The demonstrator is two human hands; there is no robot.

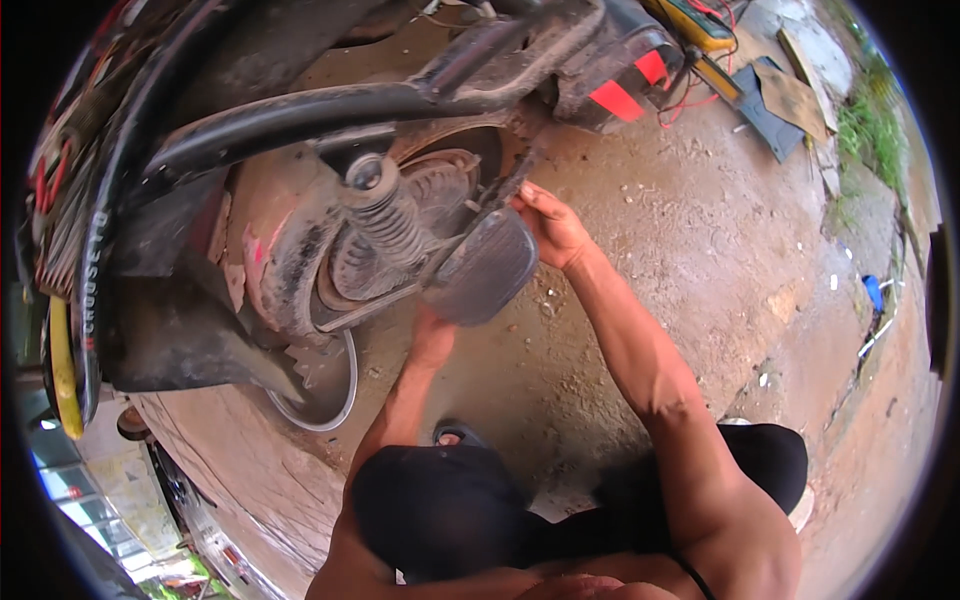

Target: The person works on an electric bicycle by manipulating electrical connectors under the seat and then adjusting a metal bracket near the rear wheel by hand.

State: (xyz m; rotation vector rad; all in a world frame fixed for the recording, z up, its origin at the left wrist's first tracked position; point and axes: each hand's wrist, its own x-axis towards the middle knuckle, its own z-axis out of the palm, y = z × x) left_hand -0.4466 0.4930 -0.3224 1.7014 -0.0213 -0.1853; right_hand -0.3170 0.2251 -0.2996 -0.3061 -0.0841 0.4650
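A dusty black mudguard [485, 265] with a rounded flap hangs behind the wheel [350, 265] of a worn scooter-like vehicle. At the upper right edge of the flap, where it meets a dirty dark bracket, my right hand [552, 228] pinches the mudguard with bent fingers. My left hand [434, 338] reaches up under the flap's lower end; its fingers are hidden behind it. Beside the wheel stands a coil-spring shock absorber [385, 215], above the flap's left side. A thick black frame tube [290, 125] runs across over the wheel.
A metal basin [345, 395] sits on the ground below the wheel. A tail light with red reflectors [615, 98] juts out at top. A yellow multimeter [695, 22] with red leads lies at upper right, near a dark board [768, 115]. Wet, muddy ground [690, 230] spreads to the right.
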